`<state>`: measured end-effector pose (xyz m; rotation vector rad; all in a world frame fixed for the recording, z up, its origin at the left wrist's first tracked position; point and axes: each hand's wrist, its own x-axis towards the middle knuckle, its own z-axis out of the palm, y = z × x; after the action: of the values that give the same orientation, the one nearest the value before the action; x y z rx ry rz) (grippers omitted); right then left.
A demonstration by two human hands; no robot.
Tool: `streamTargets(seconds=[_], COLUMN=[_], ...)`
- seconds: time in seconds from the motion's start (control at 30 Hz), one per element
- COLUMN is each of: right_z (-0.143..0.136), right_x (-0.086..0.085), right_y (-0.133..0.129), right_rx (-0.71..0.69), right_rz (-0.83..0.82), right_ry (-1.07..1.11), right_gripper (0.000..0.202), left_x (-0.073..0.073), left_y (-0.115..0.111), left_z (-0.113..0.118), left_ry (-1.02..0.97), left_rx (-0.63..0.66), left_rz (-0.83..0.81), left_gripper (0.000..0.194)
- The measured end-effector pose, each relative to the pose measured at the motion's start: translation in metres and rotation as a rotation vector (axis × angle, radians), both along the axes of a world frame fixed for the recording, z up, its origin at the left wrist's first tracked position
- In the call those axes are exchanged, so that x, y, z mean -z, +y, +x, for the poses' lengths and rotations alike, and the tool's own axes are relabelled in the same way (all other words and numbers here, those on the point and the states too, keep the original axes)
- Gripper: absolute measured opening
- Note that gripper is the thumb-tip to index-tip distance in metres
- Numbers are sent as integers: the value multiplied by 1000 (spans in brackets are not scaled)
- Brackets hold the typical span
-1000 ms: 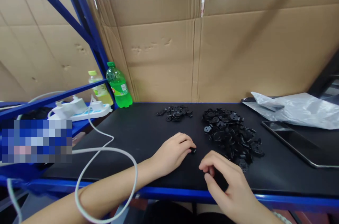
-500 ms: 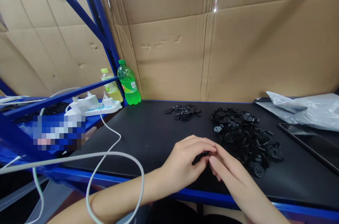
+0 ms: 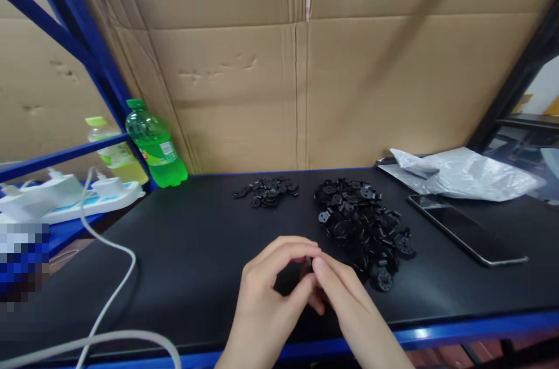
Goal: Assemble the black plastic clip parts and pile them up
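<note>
— As we go left to right, what's first?
— White power strip, plugs in. Just behind, a pale-yellow bottle; printed label, too blurred to read. Next, a green bottle, label green with a white panel, lettering too small.
— Then?
— Far side of the black bench: small pile of black parts. Near side: left hand, curved, fingertips meeting those of the right hand.
— Pinching anything?
— Small black piece between the tips, mostly hidden. Cannot tell which hand grips it.
— Rightward?
— Large pile of black parts just beyond the right hand, some round with holes. Then a dark-screened device, flat; crumpled plastic bag on its far side.
</note>
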<state>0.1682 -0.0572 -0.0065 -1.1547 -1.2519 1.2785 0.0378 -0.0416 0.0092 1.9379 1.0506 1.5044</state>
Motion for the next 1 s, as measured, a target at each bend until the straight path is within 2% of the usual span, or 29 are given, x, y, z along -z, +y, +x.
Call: streamTargets(seconds=[0.13,0.3,0.5,0.6,0.7,0.77,0.87,1.0], right_z=[0,0,9,11,10,7,3,1], right_x=[4,13,20,19,16,13,9,13], right_y=[-2,-4,1,2,1,-1,-2,0], right_rx=[56,99,-7,-55,-12,41,17,12], right_rz=[12,54,18,-31,-40,-14,60,205], right_ry=[-4,-17,-7,70,122,84,-14,-140], right_gripper=[70,66,59,65,68,63,59,53], left_x=[10,13,14,18,22,23,22,21], left_y=[-5,-5,-3,-4,-5,-6,-8,-9], left_z=[1,2,0,-3,-5,-6,-7,-9], left_ry=[-76,-147,-171,-185,-229,-238,-239,-173], left_rx=[-41,54,99,99,97,97,106,72], left_rz=[-43,-31,-99,-188,-238,-251,-239,-138], left_gripper=[37,38,39,36,29,30,33,35])
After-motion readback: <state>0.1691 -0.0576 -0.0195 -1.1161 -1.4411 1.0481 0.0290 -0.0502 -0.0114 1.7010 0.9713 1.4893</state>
